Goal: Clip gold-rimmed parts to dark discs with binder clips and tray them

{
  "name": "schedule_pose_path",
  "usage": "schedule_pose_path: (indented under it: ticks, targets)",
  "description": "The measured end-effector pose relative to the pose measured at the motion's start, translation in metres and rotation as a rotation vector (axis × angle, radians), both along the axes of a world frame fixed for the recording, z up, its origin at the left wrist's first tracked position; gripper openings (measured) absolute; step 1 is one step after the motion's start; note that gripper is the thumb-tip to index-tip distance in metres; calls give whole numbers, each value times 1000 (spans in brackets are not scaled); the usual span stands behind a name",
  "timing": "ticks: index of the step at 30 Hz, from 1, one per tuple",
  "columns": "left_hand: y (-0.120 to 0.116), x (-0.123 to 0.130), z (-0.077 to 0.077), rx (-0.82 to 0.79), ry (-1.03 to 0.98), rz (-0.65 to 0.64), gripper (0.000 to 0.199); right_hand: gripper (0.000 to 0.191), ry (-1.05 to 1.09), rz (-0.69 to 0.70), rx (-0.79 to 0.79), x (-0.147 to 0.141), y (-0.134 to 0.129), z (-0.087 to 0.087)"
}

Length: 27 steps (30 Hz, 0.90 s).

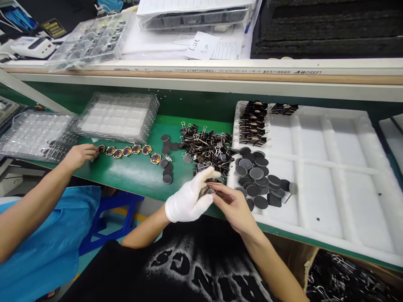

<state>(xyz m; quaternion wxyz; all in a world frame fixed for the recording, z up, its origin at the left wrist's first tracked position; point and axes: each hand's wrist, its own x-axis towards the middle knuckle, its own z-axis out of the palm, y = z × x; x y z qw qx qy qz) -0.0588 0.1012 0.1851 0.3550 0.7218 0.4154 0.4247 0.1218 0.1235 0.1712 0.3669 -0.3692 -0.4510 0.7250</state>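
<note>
My left hand [193,195], in a white glove, is closed around a small dark piece [207,191] with a greyish face. The fingertips of my bare right hand [231,203] pinch the same piece from the other side. Fingers cover most of it, so its exact kind is hidden. Just beyond my hands lies a heap of black binder clips [209,147] on the green table [145,180]. To the right, a pile of dark round discs [256,176] rests on a white foam tray [324,138]. A column of binder clips [253,123], clamped on parts, stands in the tray's far left compartment.
A co-worker's hand [80,156] touches the left end of a row of gold-rimmed round parts [126,151]. Clear plastic trays [118,115] are stacked behind. A shelf edge [201,79] crosses above the table. More binder clips [349,277] fill a box at lower right.
</note>
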Motion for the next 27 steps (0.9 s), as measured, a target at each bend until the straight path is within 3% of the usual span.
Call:
schedule_pose_path:
  ticks: [2, 4, 7, 10, 13, 17, 20, 24, 27]
  targets:
    - [14, -8, 1, 0, 8, 60, 62, 19, 30, -55, -93, 1, 2, 0]
    - [33, -16, 2, 19, 96, 232, 50, 23, 67, -112, -180, 0, 4, 0]
    - [65, -23, 5, 29, 510, 465, 41, 30, 108, -206, -254, -4, 6, 1]
    - [89, -25, 7, -3, 971, 426, 42, 32, 124, -262, -296, -5, 9, 2]
    - [100, -27, 5, 5, 1104, 367, 43, 33, 128, -293, -331, -2, 12, 3]
    - [97, -31, 5, 47, 780, 528, 28, 30, 189, -251, -392, 3, 14, 5]
    - [86, -29, 10, -66, 403, 618, 21, 26, 239, -194, -362, 0, 15, 8]
    - [63, -17, 19, -348, 32, 481, 28, 21, 283, -197, -279, -10, 17, 11]
    - [48, -13, 25, -348, 101, 382, 36, 23, 304, -187, -228, -13, 20, 11]
